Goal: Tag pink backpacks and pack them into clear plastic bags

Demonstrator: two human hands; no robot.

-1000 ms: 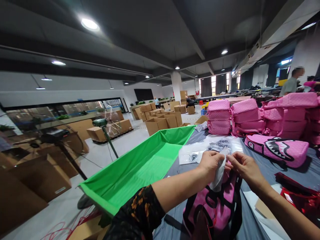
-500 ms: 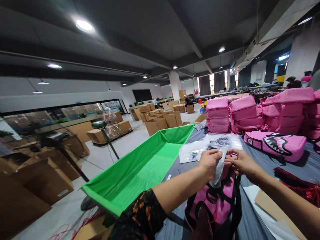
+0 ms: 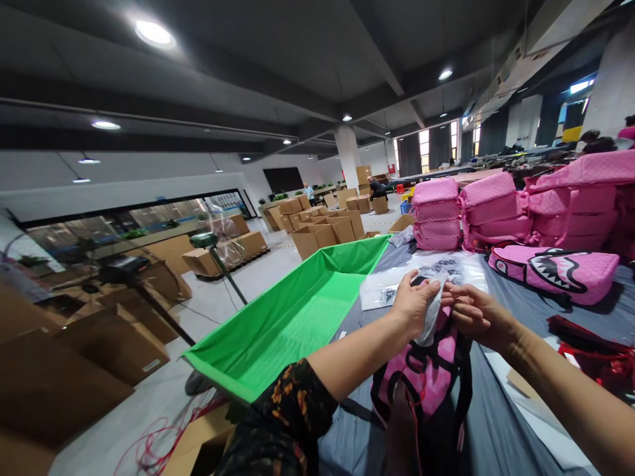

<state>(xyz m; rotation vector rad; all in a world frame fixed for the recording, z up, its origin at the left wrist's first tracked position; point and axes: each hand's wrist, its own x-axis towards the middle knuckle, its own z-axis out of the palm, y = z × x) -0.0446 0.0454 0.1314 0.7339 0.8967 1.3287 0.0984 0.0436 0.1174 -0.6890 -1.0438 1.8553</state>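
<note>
Pink backpack [image 3: 431, 380] with black straps lies nearest on the grey-covered table [image 3: 501, 430], directly below both hands. Left hand [image 3: 415, 301] and right hand [image 3: 472, 312] meet just above it. Each pinches the upper edge of a small translucent plastic pouch [image 3: 429, 324], which hangs between them and touches the backpack's top. Left of the table, a green fabric trough [image 3: 297, 311] runs along its edge. Beyond the hands, flat clear bags [image 3: 389, 295] holding dark small parts lie on the cloth. Further right rests a pink shark-mouth bag [image 3: 555, 270]. Behind it, stacked pink bags [image 3: 435, 215] line the table's far end. Cardboard boxes [image 3: 317, 235] stand on the floor in the distance.
</note>
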